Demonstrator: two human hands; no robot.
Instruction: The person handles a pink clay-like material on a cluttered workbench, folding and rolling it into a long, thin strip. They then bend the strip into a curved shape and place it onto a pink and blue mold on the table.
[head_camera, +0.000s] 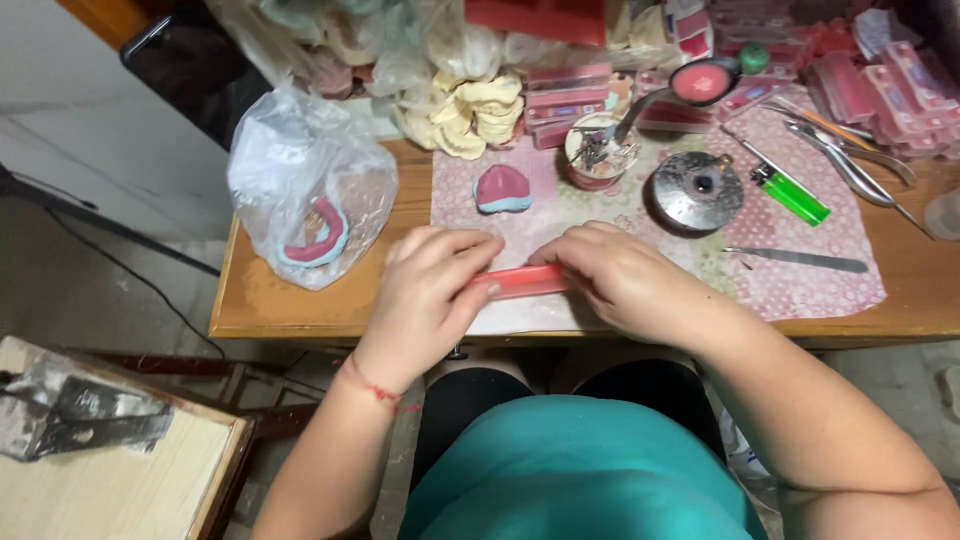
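Both hands meet at the near edge of a wooden table (300, 300), over a pink patterned mat (800, 270). The left hand (425, 290) and the right hand (620, 275) close their fingers on the two ends of a red wax strip (522, 281), which lies level between them, just above the mat's front edge. At 12 o'clock from the strip sits a pink dental model on a pale blue base (502, 189). At 1 o'clock stands a small round tin holding metal tools (597, 152), and further toward 2 o'clock a round metal burner (697, 190), with a green lighter (790, 193) just beside it. A metal spatula (797, 260) lies at 3 o'clock from the right hand. At 10 o'clock a clear plastic bag (305, 180) rests on the table's corner with a pink and blue arch-shaped piece inside. Stacks of red wax sheets (880, 80) crowd the far right.
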